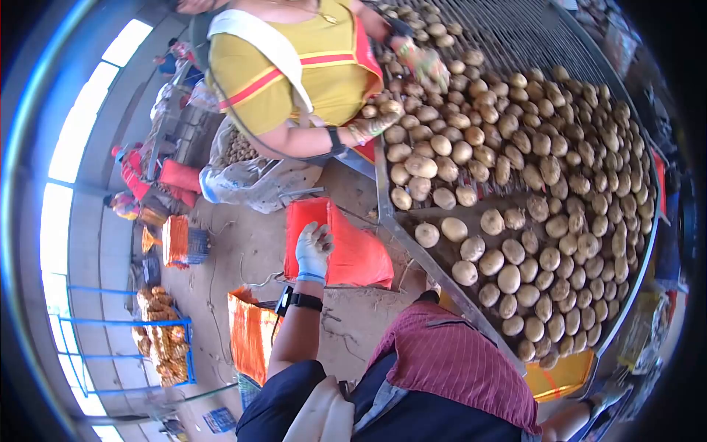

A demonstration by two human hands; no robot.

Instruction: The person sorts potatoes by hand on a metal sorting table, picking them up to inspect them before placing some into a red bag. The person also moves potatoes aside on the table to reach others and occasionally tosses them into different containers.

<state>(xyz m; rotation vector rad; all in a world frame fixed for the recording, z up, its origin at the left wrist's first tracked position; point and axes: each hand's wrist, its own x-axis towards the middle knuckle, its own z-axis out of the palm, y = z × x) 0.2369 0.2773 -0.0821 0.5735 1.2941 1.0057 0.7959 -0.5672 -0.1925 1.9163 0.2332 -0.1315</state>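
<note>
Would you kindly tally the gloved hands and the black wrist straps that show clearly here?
Gloved hands: 3 (wearer's left hand, co-worker's near hand, co-worker's far hand)
Black wrist straps: 2 (wearer's watch, co-worker's band)
Total: 5

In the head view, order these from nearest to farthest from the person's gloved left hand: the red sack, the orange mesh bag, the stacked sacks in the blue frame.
From the left hand:
1. Red sack, right beside it.
2. Orange mesh bag, across the floor on the other side.
3. Stacked sacks in the blue frame, farthest, by the wall.
</note>
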